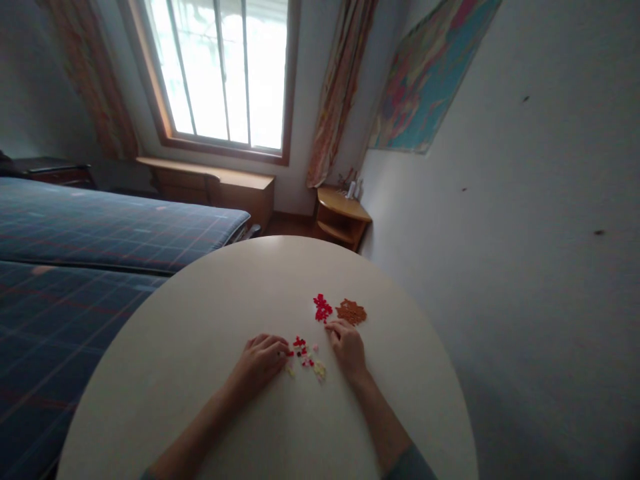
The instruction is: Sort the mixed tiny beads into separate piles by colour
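Left hand (267, 353): at mixed bits (303, 352); grip unclear.
Right hand (347, 343): below red pile (323, 309); grip unclear.
Table (225, 300): edge near bed (110, 223), frame left.

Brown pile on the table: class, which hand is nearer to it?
Right. The right hand is just on the near side of the brown pile; the left hand lies farther off to the left.

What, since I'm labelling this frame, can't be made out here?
All in the head view:
Whether the left hand or right hand pinches a piece: fingertips too small and blurred.
Piece counts in the red pile and brown pile: tiny, crowded pieces.
The round table's near edge: cut off by the bottom edge.
The scene beyond the window: washed out by glare.
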`<state>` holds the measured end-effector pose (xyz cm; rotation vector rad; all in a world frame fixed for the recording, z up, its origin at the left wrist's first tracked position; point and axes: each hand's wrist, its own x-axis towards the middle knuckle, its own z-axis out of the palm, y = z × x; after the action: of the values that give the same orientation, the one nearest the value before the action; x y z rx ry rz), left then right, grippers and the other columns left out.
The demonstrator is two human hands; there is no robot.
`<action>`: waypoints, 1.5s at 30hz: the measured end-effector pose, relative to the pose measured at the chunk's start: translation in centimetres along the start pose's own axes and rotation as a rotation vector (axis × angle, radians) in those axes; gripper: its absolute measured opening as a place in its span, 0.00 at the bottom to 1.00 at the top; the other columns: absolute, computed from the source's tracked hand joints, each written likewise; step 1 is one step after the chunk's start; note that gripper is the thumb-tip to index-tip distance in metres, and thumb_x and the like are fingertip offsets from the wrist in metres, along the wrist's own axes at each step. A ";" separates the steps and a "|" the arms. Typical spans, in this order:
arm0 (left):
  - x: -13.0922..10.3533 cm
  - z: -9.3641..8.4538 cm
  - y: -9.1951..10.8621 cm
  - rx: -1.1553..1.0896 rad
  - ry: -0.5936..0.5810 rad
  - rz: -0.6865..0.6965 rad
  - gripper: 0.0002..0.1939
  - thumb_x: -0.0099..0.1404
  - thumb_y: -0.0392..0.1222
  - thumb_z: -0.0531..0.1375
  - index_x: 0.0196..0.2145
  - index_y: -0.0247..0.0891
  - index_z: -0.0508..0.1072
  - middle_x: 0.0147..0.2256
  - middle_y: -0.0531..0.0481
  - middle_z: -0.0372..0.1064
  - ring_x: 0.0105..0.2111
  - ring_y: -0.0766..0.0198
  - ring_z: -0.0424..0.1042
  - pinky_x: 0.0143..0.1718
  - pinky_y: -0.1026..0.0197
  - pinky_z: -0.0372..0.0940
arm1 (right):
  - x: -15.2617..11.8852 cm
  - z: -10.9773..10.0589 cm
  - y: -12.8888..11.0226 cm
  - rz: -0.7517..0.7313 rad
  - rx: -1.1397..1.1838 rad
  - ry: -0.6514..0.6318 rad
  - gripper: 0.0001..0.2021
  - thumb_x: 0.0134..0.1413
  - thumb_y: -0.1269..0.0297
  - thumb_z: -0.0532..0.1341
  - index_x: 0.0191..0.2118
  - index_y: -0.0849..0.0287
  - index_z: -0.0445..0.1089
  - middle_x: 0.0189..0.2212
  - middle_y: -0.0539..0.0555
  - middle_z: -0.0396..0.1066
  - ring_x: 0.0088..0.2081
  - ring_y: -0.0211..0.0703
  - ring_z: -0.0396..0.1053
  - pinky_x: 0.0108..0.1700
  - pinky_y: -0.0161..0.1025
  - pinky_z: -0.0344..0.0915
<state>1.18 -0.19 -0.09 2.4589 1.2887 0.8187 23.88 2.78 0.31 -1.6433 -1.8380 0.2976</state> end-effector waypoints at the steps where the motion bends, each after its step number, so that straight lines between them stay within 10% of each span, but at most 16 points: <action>1: 0.0 0.1 -0.1 -0.003 0.007 0.005 0.07 0.60 0.40 0.53 0.33 0.42 0.71 0.37 0.50 0.71 0.38 0.62 0.67 0.41 0.59 0.59 | 0.0 0.0 0.0 0.001 0.000 -0.003 0.12 0.49 0.73 0.52 0.32 0.58 0.72 0.35 0.52 0.71 0.37 0.38 0.67 0.43 0.33 0.60; 45: 0.3 0.1 -0.3 -0.121 0.108 -0.092 0.04 0.54 0.33 0.55 0.27 0.38 0.68 0.25 0.52 0.69 0.27 0.67 0.67 0.33 0.65 0.61 | 0.0 -0.1 -0.1 -0.012 -0.004 0.004 0.13 0.50 0.74 0.52 0.34 0.57 0.72 0.37 0.52 0.71 0.39 0.39 0.67 0.44 0.34 0.61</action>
<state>1.16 0.24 -0.21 2.2719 1.3358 0.9865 23.80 2.69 0.41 -1.6333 -1.8462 0.2852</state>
